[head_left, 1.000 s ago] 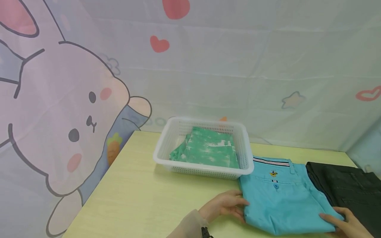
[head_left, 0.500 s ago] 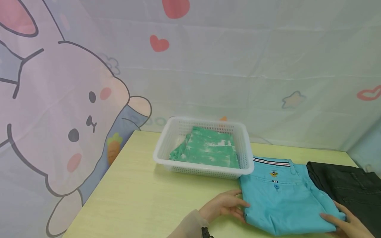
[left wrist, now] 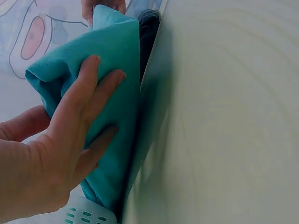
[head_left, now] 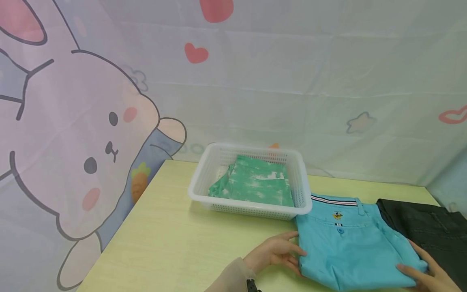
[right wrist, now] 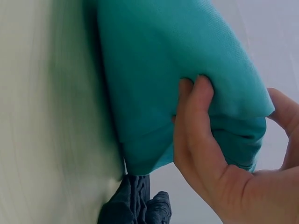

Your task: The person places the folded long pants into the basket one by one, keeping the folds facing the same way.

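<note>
Folded bright-blue trousers [head_left: 359, 247] lie at the front right of the table in the head view, waistband away from me, with a striped trim, small embroidered badge and button. My left hand [head_left: 277, 252] grips their left edge, thumb on the upper side; in the left wrist view its other fingers [left wrist: 96, 105] spread over the cloth. At the near right corner, my right hand [head_left: 427, 267] holds the trousers between thumb and fingers. The right wrist view shows those fingers [right wrist: 198, 116] bent against the blue fold, the thumb across from them.
A white perforated basket [head_left: 251, 209] stands at the back, holding a folded green-and-white garment [head_left: 259, 182]. Its right front corner overlaps the trousers' waistband in the head view. Folded black trousers [head_left: 430, 227] lie at the right. A printed curtain [head_left: 277, 81] hangs behind the pale yellow table [head_left: 164, 235].
My right hand has shifted slightly right, and the near right corner of the blue trousers has moved with it. My left hand stays nearly in place at the left edge.
</note>
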The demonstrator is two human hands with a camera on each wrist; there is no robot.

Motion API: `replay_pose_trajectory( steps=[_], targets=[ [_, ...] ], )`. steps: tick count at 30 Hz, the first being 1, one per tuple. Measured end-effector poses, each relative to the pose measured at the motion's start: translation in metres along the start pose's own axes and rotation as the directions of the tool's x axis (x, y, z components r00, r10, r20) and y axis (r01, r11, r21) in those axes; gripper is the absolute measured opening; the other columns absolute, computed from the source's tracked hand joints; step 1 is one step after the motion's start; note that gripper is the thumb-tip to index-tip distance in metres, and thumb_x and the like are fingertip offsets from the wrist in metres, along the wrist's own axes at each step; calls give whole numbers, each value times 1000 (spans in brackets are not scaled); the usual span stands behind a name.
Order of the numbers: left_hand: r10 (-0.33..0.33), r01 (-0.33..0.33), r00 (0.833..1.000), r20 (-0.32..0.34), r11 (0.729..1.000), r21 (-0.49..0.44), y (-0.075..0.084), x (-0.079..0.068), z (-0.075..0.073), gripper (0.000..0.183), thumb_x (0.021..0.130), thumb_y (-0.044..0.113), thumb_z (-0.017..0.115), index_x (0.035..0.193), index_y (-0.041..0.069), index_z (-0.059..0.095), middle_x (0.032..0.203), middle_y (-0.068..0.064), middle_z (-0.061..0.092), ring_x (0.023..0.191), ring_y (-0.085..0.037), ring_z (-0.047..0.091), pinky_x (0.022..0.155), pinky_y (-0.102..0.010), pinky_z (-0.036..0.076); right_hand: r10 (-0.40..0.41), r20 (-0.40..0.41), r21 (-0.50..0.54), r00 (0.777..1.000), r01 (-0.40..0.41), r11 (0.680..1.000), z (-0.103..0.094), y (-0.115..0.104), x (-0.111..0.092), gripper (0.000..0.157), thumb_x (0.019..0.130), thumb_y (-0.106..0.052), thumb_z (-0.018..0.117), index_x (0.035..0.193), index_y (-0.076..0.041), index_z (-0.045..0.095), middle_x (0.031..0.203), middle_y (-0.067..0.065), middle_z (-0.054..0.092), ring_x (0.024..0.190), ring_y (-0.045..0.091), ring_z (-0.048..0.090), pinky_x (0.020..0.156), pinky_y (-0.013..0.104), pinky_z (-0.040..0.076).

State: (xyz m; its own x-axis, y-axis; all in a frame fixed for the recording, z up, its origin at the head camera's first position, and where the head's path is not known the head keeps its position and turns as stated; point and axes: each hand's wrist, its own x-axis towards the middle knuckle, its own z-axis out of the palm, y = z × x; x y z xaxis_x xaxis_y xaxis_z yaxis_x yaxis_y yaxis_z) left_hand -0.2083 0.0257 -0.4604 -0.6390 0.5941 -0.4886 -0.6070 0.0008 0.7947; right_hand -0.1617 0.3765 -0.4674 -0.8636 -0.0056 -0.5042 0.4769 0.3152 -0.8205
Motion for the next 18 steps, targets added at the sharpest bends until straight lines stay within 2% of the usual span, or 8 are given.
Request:
replay_pose_trajectory(
  steps=[4, 7, 12, 18],
  targets=[
    [7, -7, 1000, -1, 1000, 16, 1, -1, 0, 70, 84, -9, 49, 143, 8, 16, 130, -35, 34, 106, -54, 47, 85, -63, 38, -28, -3, -30, 1000, 28, 999, 1, -1, -1, 108, 81, -45, 59, 124, -34, -40, 134, 30, -34, 106, 56, 40, 83, 50, 47],
    [13, -13, 1000, 3, 1000, 28, 1, -1, 0, 70, 84, -9, 49, 143, 9, 16, 129, -34, 36, 106, -55, 46, 85, -63, 38, -51, -11, -89, 999, 50, 995, 2, -1, -3, 107, 81, -45, 58, 123, -35, -40, 135, 33, -29, 113, 61, 25, 83, 50, 46],
    [19, -19, 1000, 14, 999, 43, 1, -2, 0, 69, 84, -10, 48, 143, 10, 18, 134, -31, 32, 107, -56, 44, 84, -65, 37, -79, 6, -135, 997, 79, 988, 3, -3, -8, 103, 84, -42, 57, 120, -40, -40, 135, 36, -26, 116, 61, 13, 85, 52, 45],
    [31, -33, 999, 40, 998, 59, 3, -4, 1, 69, 84, -11, 47, 143, 12, 20, 141, -29, 25, 108, -55, 44, 85, -65, 36, -104, 37, -120, 994, 108, 987, 4, -4, -9, 97, 88, -35, 53, 118, -46, -39, 135, 29, -34, 118, 59, 8, 87, 58, 40]
  ],
)
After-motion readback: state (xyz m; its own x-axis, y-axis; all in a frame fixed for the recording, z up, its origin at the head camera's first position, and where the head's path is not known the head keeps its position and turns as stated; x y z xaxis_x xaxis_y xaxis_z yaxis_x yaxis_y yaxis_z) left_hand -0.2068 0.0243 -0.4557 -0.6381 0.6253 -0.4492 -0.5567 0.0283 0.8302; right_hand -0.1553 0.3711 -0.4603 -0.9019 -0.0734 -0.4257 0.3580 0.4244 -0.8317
